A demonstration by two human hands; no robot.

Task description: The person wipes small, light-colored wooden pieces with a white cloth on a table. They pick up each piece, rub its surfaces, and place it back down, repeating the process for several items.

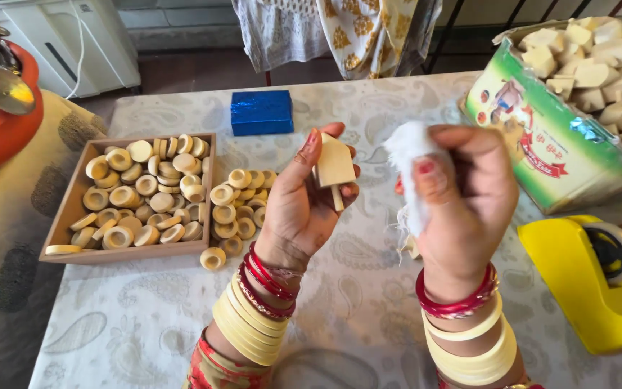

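Wiping stage: left hand [304, 205] fingers pinch a wooden house-shaped piece [334, 167] mid-frame, right hand [466, 198] fist clamps a white cloth [408, 162]; next, cloth must meet wood

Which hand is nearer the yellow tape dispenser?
Right. The right hand, gripping a white cloth, is just left of the yellow tape dispenser; the left hand lies farther left.

Green-and-white printed carton [541, 137] far right, open, full of wooden pieces; blue glittery rectangular packet [261, 112] at table's far edge.
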